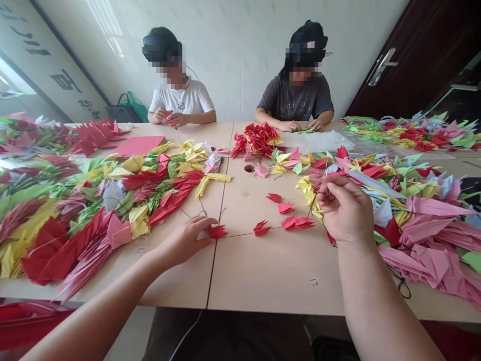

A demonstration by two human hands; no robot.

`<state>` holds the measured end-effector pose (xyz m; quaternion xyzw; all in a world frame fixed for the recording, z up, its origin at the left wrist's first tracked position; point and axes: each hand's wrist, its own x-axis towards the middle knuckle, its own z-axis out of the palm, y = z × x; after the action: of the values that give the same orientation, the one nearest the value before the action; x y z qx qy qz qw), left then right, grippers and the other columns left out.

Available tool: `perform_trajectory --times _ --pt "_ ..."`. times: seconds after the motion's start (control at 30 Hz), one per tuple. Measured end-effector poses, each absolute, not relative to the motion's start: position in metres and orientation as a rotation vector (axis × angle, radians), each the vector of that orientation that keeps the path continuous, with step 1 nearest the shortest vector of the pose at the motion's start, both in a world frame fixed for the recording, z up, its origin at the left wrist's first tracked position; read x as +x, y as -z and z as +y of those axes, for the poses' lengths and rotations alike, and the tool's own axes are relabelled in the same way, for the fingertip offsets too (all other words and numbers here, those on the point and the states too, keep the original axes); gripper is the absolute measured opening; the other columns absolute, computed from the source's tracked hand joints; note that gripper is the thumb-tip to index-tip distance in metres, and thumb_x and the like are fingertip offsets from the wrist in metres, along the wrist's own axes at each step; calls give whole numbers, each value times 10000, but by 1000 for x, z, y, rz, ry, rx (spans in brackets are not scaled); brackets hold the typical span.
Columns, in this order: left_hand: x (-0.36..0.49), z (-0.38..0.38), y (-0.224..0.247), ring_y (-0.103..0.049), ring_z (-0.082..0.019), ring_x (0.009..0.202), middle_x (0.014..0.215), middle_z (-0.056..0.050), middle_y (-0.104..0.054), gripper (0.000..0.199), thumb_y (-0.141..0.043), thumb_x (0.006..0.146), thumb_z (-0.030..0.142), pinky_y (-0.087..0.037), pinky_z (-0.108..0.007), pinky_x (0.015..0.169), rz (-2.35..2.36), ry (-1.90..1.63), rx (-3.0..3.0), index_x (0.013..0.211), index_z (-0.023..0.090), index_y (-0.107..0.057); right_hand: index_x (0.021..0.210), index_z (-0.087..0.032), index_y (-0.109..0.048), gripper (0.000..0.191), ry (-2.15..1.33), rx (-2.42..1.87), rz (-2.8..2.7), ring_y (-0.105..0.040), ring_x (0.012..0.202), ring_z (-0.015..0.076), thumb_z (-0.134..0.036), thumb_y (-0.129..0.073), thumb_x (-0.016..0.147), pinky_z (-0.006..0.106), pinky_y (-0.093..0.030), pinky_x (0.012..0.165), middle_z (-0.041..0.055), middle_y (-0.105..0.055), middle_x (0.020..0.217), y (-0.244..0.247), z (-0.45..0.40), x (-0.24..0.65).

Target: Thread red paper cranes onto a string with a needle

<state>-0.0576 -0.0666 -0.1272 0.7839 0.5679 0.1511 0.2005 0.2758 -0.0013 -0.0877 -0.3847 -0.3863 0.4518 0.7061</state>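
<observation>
My left hand [193,235] rests low over the table, thumb and forefinger around a red folded-paper crane [217,231]. From there a dark string [240,234] runs right across the table, bearing a second red crane [262,228] and a red pair [296,222]. Raised at the right, my right hand [345,208] is closed in a pinch; the string leads up towards it, and a tiny shiny bit shows at its fingertips. Two loose red cranes [280,202] lie between my hands. Yellow cranes [306,189] hang together just left of my right hand.
Piles of colourful strung paper cranes cover the left [75,220] and right [432,215] of the table [263,281]. Farther back lie a red heap [255,139] and red paper sheets [137,146]. Two people [180,100] [300,98] work opposite with their hands on paper pieces.
</observation>
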Motion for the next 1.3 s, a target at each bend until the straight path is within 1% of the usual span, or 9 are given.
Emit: perform_trajectory --times 0.1,0.17,0.3,0.53,0.63,0.73,0.87,1.03,1.3 --pt "-60 -62 124 -642 -237 886 944 -68 -685 207 -559 853 306 -503 -356 797 1585 -421 2191 1015 227 -660 749 -192 -699 114 -1025 -829 -871 -535 518 80 -190 -677 637 167 -426 435 -19 -594 615 92 1 277" --pt "-59 -60 124 -642 -245 879 940 -74 -686 204 -575 842 319 -505 -365 790 1592 -427 2185 998 218 -658 744 -196 -689 105 -1040 -822 -891 -530 517 77 -193 -671 640 166 -425 435 -22 -587 624 93 2 276" --pt "-50 -58 127 -615 -295 1020 1084 -104 -680 365 -648 804 365 -490 -421 886 1562 -446 2188 1138 218 -626 746 -210 -694 100 -1073 -826 -908 -519 509 77 -197 -664 651 169 -416 426 -26 -581 627 94 1 274" --pt "-51 -50 126 -607 -298 1058 1068 -93 -706 309 -611 832 282 -486 -429 919 1491 -397 2186 1134 227 -646 716 -218 -723 109 -1122 -789 -785 -521 543 70 -167 -690 626 144 -415 432 -26 -577 612 90 0 280" --pt "-47 -47 123 -563 -326 1141 1181 -113 -667 419 -660 818 366 -467 -456 952 1492 -388 2198 1207 219 -607 707 -231 -724 113 -1153 -768 -749 -496 526 64 -163 -689 624 143 -406 420 -35 -555 601 86 -1 282" --pt "-21 -44 121 -510 -322 1207 1272 -118 -616 495 -622 858 448 -436 -466 998 1393 -422 2285 1293 226 -544 698 -215 -721 113 -1179 -751 -716 -493 514 51 -156 -714 602 123 -412 422 -42 -557 582 86 -1 282" --pt "27 -36 120 -516 -296 1199 1297 -116 -597 472 -627 876 348 -447 -426 993 1126 -372 2462 1317 220 -518 715 -202 -720 115 -1183 -719 -744 -504 480 37 -172 -736 605 108 -423 406 -47 -581 583 90 2 282" --pt "40 -27 122 -612 -249 1002 1021 -72 -705 241 -520 886 123 -499 -362 858 1077 -252 2515 1060 213 -662 705 -177 -720 143 -1203 -677 -698 -531 480 22 -162 -754 568 77 -421 397 -56 -592 569 90 5 287" --pt "-19 -29 116 -620 -222 889 853 -54 -688 154 -513 888 196 -496 -325 771 1322 -215 2420 847 205 -660 701 -199 -731 144 -1230 -572 -598 -530 446 -8 -120 -725 581 41 -444 410 -82 -610 558 80 -1 297"
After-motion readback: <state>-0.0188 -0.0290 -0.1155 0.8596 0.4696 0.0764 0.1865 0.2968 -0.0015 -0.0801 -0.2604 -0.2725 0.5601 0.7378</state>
